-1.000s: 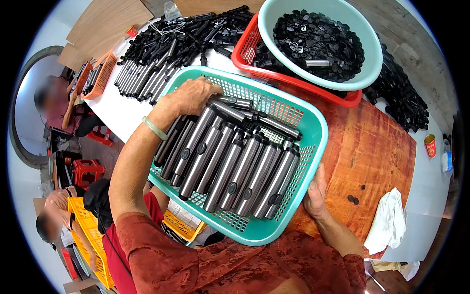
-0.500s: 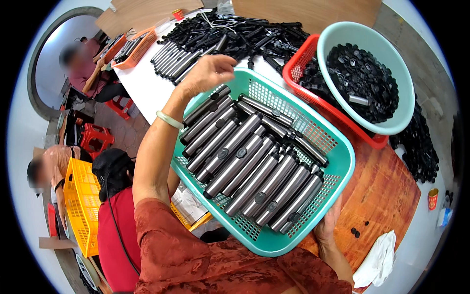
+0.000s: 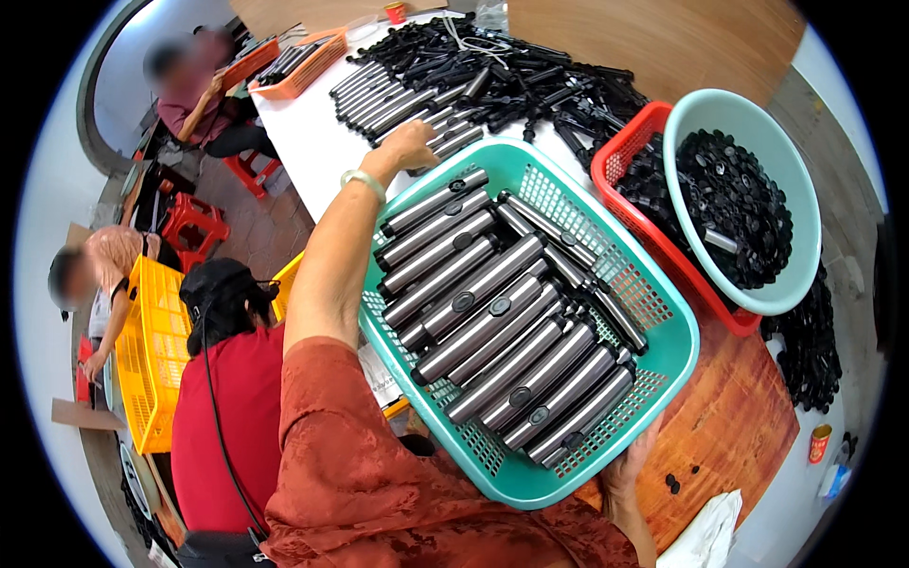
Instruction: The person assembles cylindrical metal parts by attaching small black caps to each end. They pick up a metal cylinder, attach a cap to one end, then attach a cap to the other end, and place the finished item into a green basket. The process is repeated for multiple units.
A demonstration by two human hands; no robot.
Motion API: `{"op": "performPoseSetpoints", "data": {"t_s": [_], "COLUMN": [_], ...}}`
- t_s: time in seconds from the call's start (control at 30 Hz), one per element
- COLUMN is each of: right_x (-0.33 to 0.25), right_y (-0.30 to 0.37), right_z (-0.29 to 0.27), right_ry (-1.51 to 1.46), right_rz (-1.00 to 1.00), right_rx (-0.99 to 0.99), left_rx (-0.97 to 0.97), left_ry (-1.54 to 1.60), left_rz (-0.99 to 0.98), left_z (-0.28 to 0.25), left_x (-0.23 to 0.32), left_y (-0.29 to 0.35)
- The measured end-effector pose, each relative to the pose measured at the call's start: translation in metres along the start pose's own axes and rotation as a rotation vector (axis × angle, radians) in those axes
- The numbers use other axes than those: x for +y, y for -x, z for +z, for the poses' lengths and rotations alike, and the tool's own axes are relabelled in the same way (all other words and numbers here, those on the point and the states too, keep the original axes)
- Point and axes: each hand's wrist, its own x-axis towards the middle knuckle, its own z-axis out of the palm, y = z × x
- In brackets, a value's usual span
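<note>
A green plastic basket (image 3: 677, 364) is tilted in front of me, filled with dark metallic tubes (image 3: 492, 303) that have black ends and a small oval button on the side. My right hand (image 3: 630, 466) supports the basket at its near right side, with the fingers partly hidden behind the wall. Past the basket's far left corner, my left hand (image 3: 407, 149), a pale bangle on its wrist, reaches to a row of similar tubes (image 3: 379, 104) on the white table. Its fingers are stretched and apart at the nearest tubes, and nothing shows in its grasp.
A heap of black parts (image 3: 559, 80) covers the table's far side. To the right, a pale green basin (image 3: 805, 270) of small black pieces rests on a red basket (image 3: 615, 151). A white cloth (image 3: 705, 535) lies on the wooden board (image 3: 734, 398). A co-worker in red (image 3: 227, 426) sits close at left.
My left hand has come down from above the basket's far left edge to the tubes on the table. The whole view has shifted slightly; my right hand stays on the basket.
</note>
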Motion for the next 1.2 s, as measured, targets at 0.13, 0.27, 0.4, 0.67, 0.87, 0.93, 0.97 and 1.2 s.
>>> {"op": "performPoseSetpoints", "data": {"t_s": [0.13,0.27,0.4,0.67,0.87,0.93,0.97,1.2], "right_x": [-0.001,0.001,0.001,-0.003,0.002,0.004,0.002,0.003], "right_y": [-0.001,0.001,0.001,0.000,0.001,0.004,0.004,0.001], "right_z": [0.002,-0.001,-0.006,0.001,-0.010,-0.012,-0.007,-0.010], "right_ry": [-0.036,-0.041,-0.021,-0.041,-0.001,-0.034,-0.047,-0.045], "right_rz": [0.007,0.016,0.036,0.027,0.047,0.067,0.062,0.043], "right_rx": [-0.001,0.006,-0.019,-0.021,-0.037,-0.035,-0.022,-0.073], "left_rx": [-0.003,-0.032,-0.145,-0.211,-0.199,-0.116,-0.073,0.152], "left_ry": [-0.169,-0.202,-0.216,-0.190,-0.227,-0.178,-0.138,0.189], "left_rz": [0.029,0.021,-0.063,-0.058,-0.035,-0.078,-0.096,0.066], "left_z": [0.011,0.011,0.012,0.015,0.025,0.022,0.010,-0.072], "left_x": [-0.008,-0.004,-0.001,0.006,-0.010,-0.017,-0.006,0.064], "left_y": [-0.013,-0.016,-0.018,-0.025,-0.033,-0.026,-0.022,0.026]}}
